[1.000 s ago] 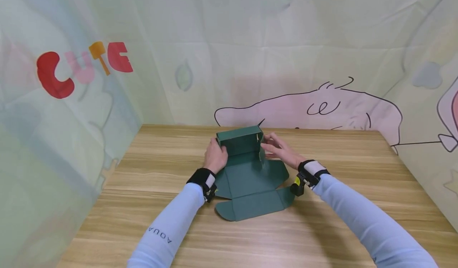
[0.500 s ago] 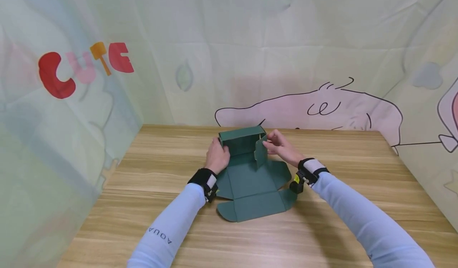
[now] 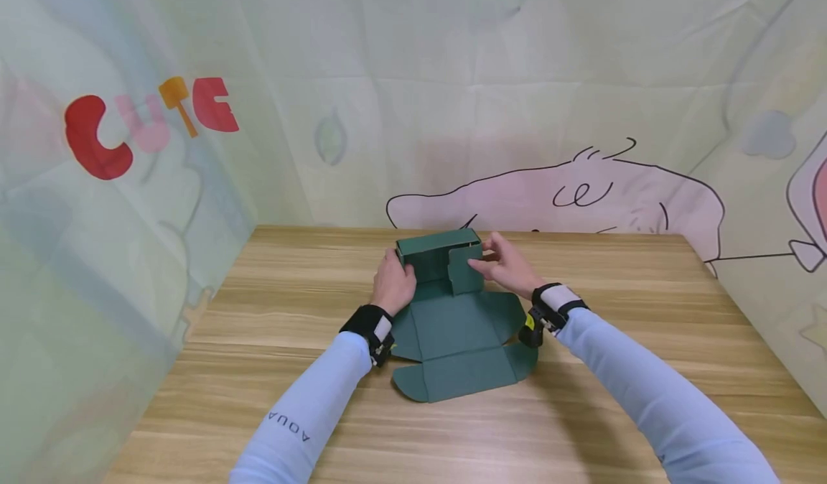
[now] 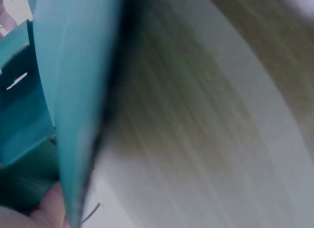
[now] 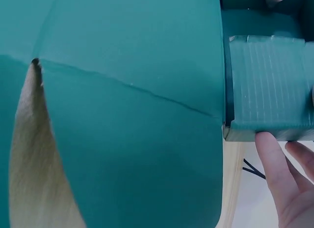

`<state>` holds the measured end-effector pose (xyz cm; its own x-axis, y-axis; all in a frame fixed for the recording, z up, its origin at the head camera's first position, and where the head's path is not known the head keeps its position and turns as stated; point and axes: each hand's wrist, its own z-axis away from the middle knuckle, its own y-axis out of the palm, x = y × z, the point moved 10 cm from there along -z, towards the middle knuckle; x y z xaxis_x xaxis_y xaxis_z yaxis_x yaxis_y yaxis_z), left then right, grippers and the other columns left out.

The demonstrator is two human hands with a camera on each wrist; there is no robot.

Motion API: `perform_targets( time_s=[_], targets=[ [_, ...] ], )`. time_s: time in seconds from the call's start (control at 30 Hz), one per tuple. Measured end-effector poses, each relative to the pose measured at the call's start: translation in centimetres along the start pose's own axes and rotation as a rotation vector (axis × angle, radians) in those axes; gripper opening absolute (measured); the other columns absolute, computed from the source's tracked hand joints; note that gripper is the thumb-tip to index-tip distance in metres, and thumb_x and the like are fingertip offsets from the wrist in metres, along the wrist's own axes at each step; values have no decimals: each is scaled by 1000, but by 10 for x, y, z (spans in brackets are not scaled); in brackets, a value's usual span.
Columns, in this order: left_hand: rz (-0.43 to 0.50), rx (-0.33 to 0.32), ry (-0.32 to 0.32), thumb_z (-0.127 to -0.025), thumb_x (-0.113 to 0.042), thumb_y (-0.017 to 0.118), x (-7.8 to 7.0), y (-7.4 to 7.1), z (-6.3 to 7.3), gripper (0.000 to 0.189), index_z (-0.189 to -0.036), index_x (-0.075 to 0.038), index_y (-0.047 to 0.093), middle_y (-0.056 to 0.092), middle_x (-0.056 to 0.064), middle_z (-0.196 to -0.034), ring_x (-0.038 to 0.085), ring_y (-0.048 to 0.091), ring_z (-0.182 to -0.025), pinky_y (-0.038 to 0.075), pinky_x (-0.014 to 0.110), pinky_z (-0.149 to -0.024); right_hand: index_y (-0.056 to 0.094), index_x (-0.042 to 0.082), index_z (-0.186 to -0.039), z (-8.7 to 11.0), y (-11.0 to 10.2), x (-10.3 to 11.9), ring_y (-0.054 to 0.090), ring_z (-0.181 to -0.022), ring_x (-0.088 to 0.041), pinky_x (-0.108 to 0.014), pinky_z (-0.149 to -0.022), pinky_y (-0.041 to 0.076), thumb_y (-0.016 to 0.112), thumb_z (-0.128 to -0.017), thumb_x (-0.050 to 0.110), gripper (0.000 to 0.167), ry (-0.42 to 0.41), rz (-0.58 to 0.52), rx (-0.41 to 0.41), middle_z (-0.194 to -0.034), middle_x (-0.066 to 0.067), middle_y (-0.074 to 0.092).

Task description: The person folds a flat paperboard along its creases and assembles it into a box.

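On the wood-grain tabletop [image 3: 258,312], your left hand [image 3: 393,283] grips, right hand [image 3: 512,267] pinches a half-folded green cardboard box [image 3: 459,322], front panels [image 3: 469,380] unfolded.

Both forearms are covered in pale, powdery blue fabric, the left sleeve [image 3: 300,412] and the right sleeve [image 3: 665,391] alike: smooth, close-fitting, lightly creased. Dark lettering on the left one appears to read AQUA; the right one shows only a scrap of dark marking at its lower edge, too little to read.

Where the cloth ends, each wrist wears a broad black band, the left band [image 3: 357,319] and the right band [image 3: 538,295], each with a whitish patch across it. Under each sits a small, dark, blocky camera; the right camera [image 3: 531,334] carries a bright yellow spot. The fingers [image 5: 274,161] are bare.
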<state>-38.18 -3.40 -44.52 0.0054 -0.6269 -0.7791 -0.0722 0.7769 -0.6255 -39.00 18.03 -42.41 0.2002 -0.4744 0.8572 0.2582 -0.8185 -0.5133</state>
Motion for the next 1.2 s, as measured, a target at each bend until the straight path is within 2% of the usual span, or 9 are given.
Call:
perform_targets(
  time_s=[0.17,0.4,0.53,0.63,0.7,0.8,0.9,1.03,1.2],
  targets=[
    [7,1,3,-105,-17,45,-2,0,1,38,-137,3,44,58,25,-131,39,62,-117,53,53,-97,43,0,-105,-2,-4,2,58,-123,-51,-50,-88,60,68,-96,16,31,6,46,-46,-130,-29,52],
    [11,15,21,-105,-17,45,-9,3,2,41,-141,3,41,55,25,-138,38,59,-124,50,53,-104,43,4,-104,-3,-8,-1,65,-114,-42,-51,-93,57,75,-92,18,37,50,152,-111,-110,-19,55],
    [13,20,13,-105,-17,45,-10,4,3,41,-141,3,41,55,25,-138,38,59,-124,50,53,-104,43,3,-113,-4,-8,-1,62,-119,-44,-56,-99,53,73,-93,15,38,60,163,-120,-125,-25,57],
    [8,19,9,-105,-17,45,-10,5,2,41,-141,3,42,55,24,-138,38,60,-124,50,53,-104,42,2,-125,-4,-8,0,57,-126,-49,-61,-103,49,70,-94,15,44,72,185,-122,-141,-31,53],
    [6,17,12,-105,-16,46,-10,5,2,41,-141,3,42,55,24,-137,39,60,-124,50,53,-104,41,1,-133,-4,-9,-1,55,-129,-50,-63,-104,48,69,-94,15,50,80,199,-124,-145,-32,50],
    [2,11,23,-105,-16,46,-11,6,2,40,-140,3,42,56,24,-136,39,60,-124,50,53,-104,41,-1,-142,-5,-10,-1,55,-130,-50,-62,-104,48,69,-94,16,58,92,233,-148,-144,-32,52],
    [-1,6,29,-104,-16,46,-12,6,2,40,-140,4,43,56,25,-136,40,60,-124,50,53,-104,45,-2,-144,-7,-12,-1,59,-122,-46,-59,-100,51,70,-93,17,60,88,271,-188,-138,-29,58],
    [-14,6,41,-104,-16,47,-15,7,1,41,-140,4,43,56,26,-136,40,59,-125,50,53,-105,54,0,-140,-8,-15,1,65,-112,-43,-57,-97,53,70,-92,16,54,80,323,-249,-129,-26,65],
    [-13,13,48,-104,-16,47,-18,8,2,41,-140,4,43,57,26,-134,41,59,-123,50,53,-103,59,1,-135,-6,-19,2,65,-118,-44,-58,-101,51,72,-90,15,49,95,345,-312,-130,-25,66]
  ],
)
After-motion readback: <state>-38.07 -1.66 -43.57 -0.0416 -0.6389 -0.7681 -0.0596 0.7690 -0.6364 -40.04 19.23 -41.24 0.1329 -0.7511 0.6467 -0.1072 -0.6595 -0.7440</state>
